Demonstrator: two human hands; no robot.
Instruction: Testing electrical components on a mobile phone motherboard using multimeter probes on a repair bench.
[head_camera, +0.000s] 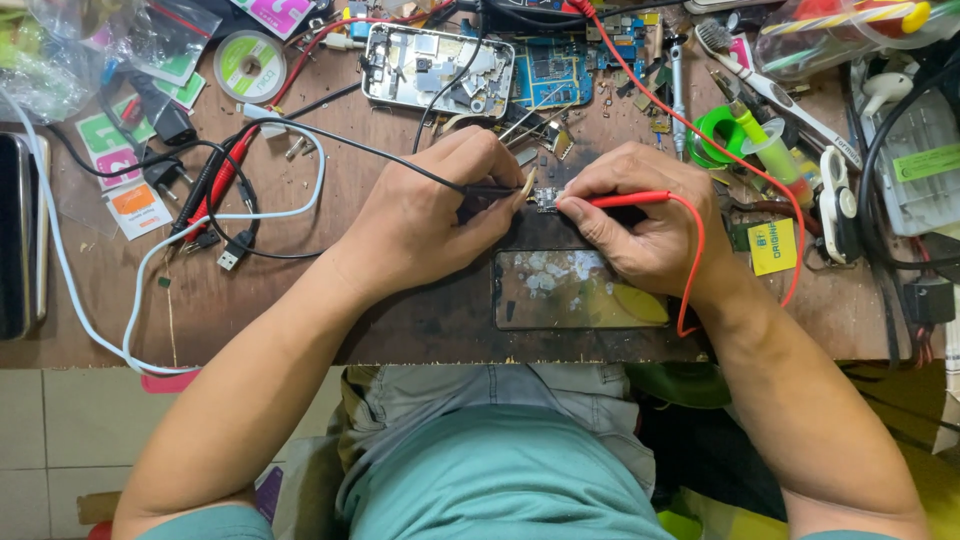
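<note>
A scuffed brown wooden workbench (300, 290) is crowded with cables, tools and an opened phone chassis with bare metal shields (438, 68) at its far edge. The left hand (425, 215) is clenched around a thin black test probe (490, 189) and the right hand (645, 215) pinches a red test probe (625, 199), both tips meeting on a small circuit board (545, 198) between the hands. Just nearer the person lies a cracked dark glass phone panel (580, 290)
</note>
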